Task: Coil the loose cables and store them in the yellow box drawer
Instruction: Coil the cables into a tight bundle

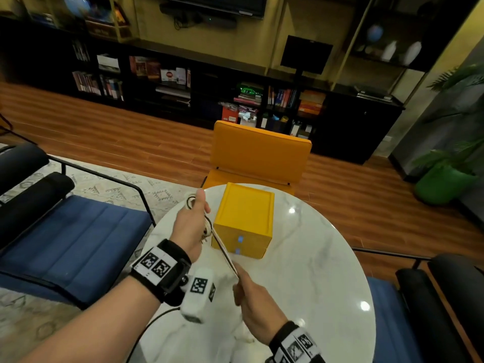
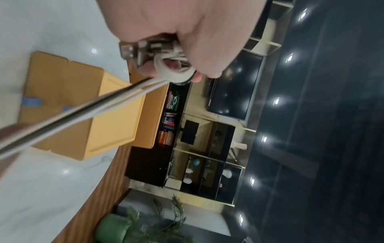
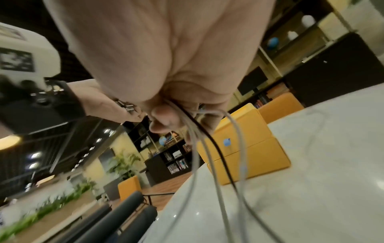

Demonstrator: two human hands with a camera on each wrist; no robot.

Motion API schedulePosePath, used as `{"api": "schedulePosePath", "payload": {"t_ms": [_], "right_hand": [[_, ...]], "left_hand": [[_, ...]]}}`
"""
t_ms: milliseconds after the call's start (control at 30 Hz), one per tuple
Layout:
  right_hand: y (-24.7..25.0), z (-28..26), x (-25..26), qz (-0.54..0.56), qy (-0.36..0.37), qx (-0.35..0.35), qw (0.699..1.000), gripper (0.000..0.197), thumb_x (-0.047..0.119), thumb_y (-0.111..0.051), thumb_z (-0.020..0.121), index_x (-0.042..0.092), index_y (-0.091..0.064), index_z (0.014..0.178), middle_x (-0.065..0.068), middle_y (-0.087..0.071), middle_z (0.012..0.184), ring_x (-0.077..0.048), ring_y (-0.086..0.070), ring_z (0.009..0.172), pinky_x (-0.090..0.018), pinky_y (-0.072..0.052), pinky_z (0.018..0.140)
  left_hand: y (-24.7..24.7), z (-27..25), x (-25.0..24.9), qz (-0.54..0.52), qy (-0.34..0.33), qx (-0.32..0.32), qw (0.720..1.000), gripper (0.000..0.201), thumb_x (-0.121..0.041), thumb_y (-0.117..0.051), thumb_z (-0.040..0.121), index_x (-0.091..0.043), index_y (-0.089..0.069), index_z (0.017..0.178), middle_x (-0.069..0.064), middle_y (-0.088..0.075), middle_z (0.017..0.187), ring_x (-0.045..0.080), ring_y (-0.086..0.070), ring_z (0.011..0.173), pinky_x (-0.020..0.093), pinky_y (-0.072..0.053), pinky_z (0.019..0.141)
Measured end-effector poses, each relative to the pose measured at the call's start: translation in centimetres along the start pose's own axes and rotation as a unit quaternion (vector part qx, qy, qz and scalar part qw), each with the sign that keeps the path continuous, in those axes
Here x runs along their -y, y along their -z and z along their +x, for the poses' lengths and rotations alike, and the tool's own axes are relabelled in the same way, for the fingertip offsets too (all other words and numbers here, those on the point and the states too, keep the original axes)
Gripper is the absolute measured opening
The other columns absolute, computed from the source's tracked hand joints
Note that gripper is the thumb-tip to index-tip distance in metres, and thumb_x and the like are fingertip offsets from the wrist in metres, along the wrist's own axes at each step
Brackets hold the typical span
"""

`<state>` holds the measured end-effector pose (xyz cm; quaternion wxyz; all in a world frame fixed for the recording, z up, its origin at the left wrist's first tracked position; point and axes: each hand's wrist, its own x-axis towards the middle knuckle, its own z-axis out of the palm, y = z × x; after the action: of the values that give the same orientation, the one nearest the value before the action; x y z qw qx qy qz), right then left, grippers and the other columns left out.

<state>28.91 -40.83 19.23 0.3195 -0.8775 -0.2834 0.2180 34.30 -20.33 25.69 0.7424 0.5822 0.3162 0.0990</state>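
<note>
Glossy marbled table [image 1: 314, 258], matt yellow box [image 1: 246, 208], smooth cables [image 2: 83, 113].

Bare forearms wear black wrist straps [image 1: 167, 268] bearing white square-code tags and a white camera block [image 1: 197, 292].

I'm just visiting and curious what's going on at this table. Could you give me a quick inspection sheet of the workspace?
Surface: round white marble table, glossy, with lamp reflections.
Job's things: yellow box stands on the table, both drawers shut, blue tabs on the front.
Clutter: nothing seen.
Grippers: left hand grips the coiled part and plugs; right hand pinches the strands, pulling them taut between the hands.
Cables: white and black cables, partly coiled in the left hand; loose ends hang below the right hand toward the table.
Surroundings: yellow chair behind the table, blue seats at both sides, dark bookshelves, green plant pot, wooden floor.
</note>
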Motion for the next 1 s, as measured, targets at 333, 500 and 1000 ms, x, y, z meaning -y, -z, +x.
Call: {"api": "schedulePosePath", "payload": {"t_ms": [333,500,1000], "right_hand": [[6.3,-2.5,2.5,-0.039,0.197,-0.079,0.976,0.033,0.044,-0.037,0.103,0.032,-0.053,0.130,0.010,-0.064,0.117,-0.013,-0.062,0.106,-0.021,-0.047,0.091],[10.4,2.1,2.3,-0.045,0.179,-0.214,0.959,0.029,0.031,-0.045,0.105,0.023,-0.062,0.127,0.003,-0.069,0.107,-0.011,-0.063,0.098,-0.024,-0.050,0.085],[6.6,5.3,2.0,0.012,0.055,-0.200,0.978,0.048,0.056,-0.027,0.101,0.037,-0.045,0.142,0.007,-0.058,0.141,-0.012,-0.052,0.128,-0.032,-0.043,0.106]], "left_hand": [[1.3,-0.5,1.3,0.203,-0.086,0.150,0.964,0.054,-0.061,-0.053,0.094,-0.013,-0.048,0.069,0.003,-0.040,0.055,0.015,-0.036,0.040,0.029,-0.035,0.045],[0.0,-3.9,0.6,0.294,-0.056,0.280,0.912,0.078,-0.088,-0.023,0.080,-0.016,-0.051,0.067,0.001,-0.041,0.053,0.014,-0.033,0.042,0.029,-0.028,0.049],[1.2,-3.8,1.9,0.209,-0.041,0.346,0.914,0.047,-0.039,-0.057,0.100,0.005,-0.066,0.088,0.015,-0.073,0.077,0.027,-0.064,0.072,0.041,-0.050,0.071]]}}
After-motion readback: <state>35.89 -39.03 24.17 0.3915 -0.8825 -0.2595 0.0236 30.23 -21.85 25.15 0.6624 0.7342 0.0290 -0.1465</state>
